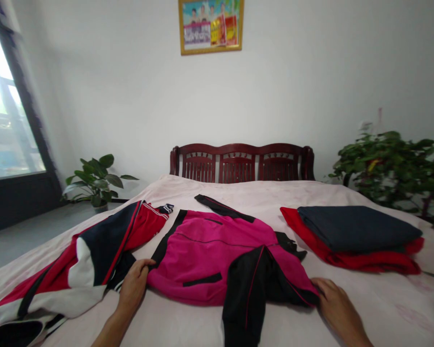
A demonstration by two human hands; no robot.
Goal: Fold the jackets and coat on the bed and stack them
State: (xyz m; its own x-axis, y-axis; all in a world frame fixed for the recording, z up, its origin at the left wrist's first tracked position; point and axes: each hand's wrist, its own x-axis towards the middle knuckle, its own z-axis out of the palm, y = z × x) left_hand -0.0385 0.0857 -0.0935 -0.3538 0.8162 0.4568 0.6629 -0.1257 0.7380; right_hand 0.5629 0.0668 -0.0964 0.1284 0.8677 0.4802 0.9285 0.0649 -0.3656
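A magenta jacket [206, 250] with black sleeves and a black hem lies spread sideways on the bed, hem to the left and collar to the right. One black sleeve [246, 294] is bent toward me across its front; the other stretches toward the headboard. My left hand [135, 279] pinches the hem's near corner. At the shoulder edge on the right, my right hand [336, 303] grips the fabric, its fingertips partly hidden. Left of the jacket lies a loosely spread red, navy and white garment [94, 260], close to my left hand.
Folded navy cloth [358, 229] rests on red fabric [376, 260] at the right of the bed [383, 308]. A dark wooden headboard [238, 164] stands at the far end. Potted plants [97, 180] flank the bed, with a framed picture [211, 26] on the wall above.
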